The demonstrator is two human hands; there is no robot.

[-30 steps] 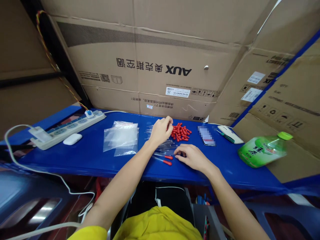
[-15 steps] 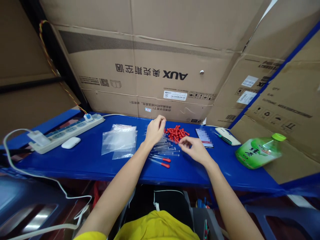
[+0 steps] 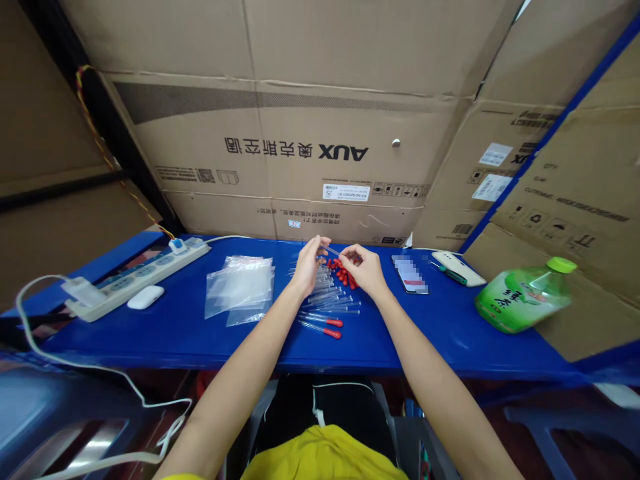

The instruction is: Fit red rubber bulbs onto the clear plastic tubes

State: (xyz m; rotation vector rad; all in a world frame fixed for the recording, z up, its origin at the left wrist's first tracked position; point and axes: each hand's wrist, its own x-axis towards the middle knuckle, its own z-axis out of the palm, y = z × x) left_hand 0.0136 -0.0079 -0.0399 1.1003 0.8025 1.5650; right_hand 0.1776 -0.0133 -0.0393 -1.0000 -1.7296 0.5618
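Both my hands are raised just above the blue table (image 3: 180,327), close together. My left hand (image 3: 311,262) pinches something small at its fingertips, hard to make out. My right hand (image 3: 364,268) pinches one end of a thin clear tube (image 3: 331,250) that reaches toward the left fingertips. Beneath the hands lie a heap of small red caps (image 3: 343,272) and a row of clear tubes (image 3: 330,300). Two tubes with red caps fitted (image 3: 326,325) lie nearest me.
Clear plastic bags (image 3: 241,285) lie left of the tubes, then a white case (image 3: 145,297) and a power strip (image 3: 135,277) with cables. A phone (image 3: 410,273), a white device (image 3: 457,268) and a green bottle on its side (image 3: 523,300) are to the right. Cardboard boxes (image 3: 310,147) wall the back.
My right hand lifted from the tubes on the table with one tube and moved up to meet my left hand, which rose from the red caps.
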